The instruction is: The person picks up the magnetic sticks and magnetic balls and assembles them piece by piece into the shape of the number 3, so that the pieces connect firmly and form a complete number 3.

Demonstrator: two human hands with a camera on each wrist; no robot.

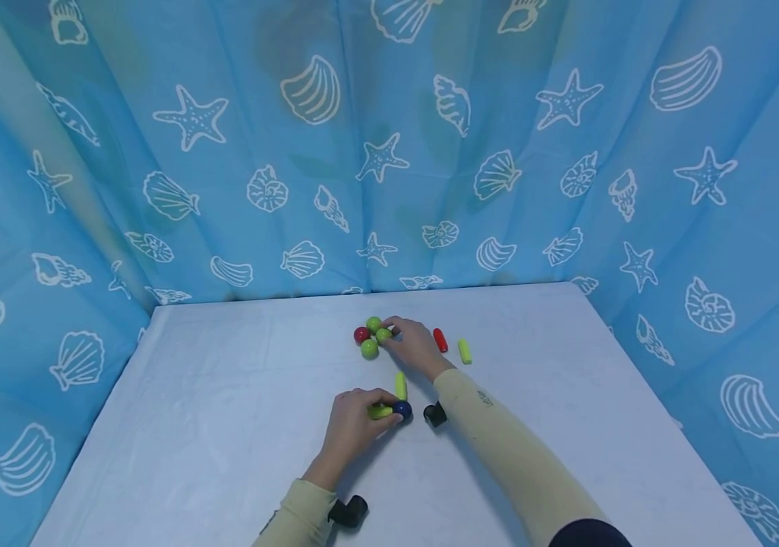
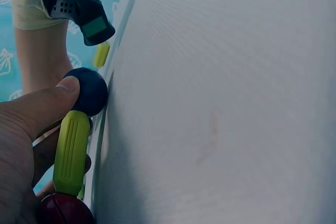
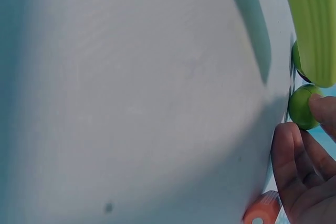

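Well in from the tabletop (image 1: 212, 410)'s sides, the left hand (image 1: 354, 422) pinches a blue ball (image 1: 402, 411) on a yellow-green stick (image 2: 72, 153); nearer the far edge, the right hand (image 1: 418, 351) pinches a green ball (image 1: 383, 335). The left wrist view cuts off the stick's red ball (image 2: 65, 210).

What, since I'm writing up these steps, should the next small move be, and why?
Probably lift the green ball clear of the neighbouring balls: the right hand pinches it beside them, while the left hand holds a blue ball touching a yellow-green stick.
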